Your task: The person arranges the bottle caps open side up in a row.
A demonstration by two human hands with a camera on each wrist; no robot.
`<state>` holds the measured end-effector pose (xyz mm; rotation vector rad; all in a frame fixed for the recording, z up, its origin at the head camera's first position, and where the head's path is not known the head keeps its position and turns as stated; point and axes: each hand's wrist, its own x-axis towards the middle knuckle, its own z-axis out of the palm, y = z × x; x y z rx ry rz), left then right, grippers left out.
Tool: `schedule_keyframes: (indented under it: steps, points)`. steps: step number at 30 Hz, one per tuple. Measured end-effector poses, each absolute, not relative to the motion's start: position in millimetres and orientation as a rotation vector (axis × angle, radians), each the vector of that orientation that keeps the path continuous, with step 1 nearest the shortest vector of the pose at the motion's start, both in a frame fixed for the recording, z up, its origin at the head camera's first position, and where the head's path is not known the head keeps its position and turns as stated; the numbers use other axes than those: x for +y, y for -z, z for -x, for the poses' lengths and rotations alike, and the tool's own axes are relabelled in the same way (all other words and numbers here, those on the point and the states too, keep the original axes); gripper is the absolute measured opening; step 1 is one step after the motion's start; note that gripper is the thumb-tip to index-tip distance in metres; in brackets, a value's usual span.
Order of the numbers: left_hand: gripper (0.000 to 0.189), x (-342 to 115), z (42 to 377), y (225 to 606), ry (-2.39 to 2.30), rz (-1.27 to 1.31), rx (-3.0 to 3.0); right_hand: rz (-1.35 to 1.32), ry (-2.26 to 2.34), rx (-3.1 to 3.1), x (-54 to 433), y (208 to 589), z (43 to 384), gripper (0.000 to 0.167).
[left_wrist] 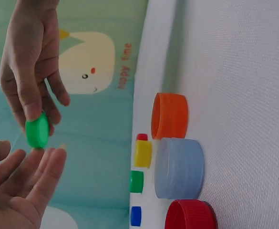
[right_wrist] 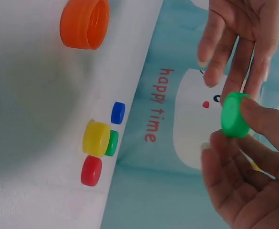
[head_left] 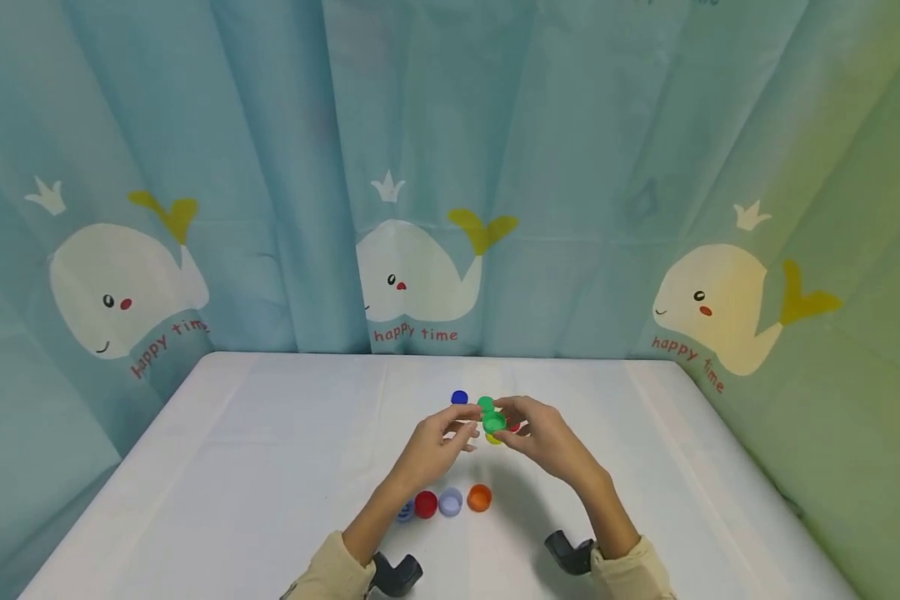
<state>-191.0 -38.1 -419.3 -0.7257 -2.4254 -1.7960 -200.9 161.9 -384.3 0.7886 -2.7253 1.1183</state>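
Above the table, my right hand pinches a green bottle cap between thumb and fingers, its hollow side toward the head view. The left hand is just left of it, with its fingers loosely extended. In the left wrist view the left fingertips come right up to the lower edge of the cap; whether they touch it I cannot tell. Behind the hands on the table are a blue cap, another green cap, a yellow cap and a red cap.
Nearer the body stands a row of larger caps: orange, pale blue, red and a blue one partly behind the left forearm. A whale-print curtain hangs beyond the white table.
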Motion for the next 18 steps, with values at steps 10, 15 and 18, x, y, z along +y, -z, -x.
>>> schedule_keyframes:
  steps: [10,15,18]
  points:
    - [0.035,-38.6,191.6,426.0,1.476,0.961,-2.719,-0.853,-0.94,-2.987,165.3,391.5,199.4,0.026]
    - [0.038,-36.1,192.2,431.6,1.4,1.069,-2.809,-0.819,-0.853,-3.103,163.6,393.7,195.1,0.025]
    - [0.041,-33.1,192.4,434.4,1.392,1.078,-2.85,-0.771,-0.778,-3.187,161.4,393.4,192.1,0.026]
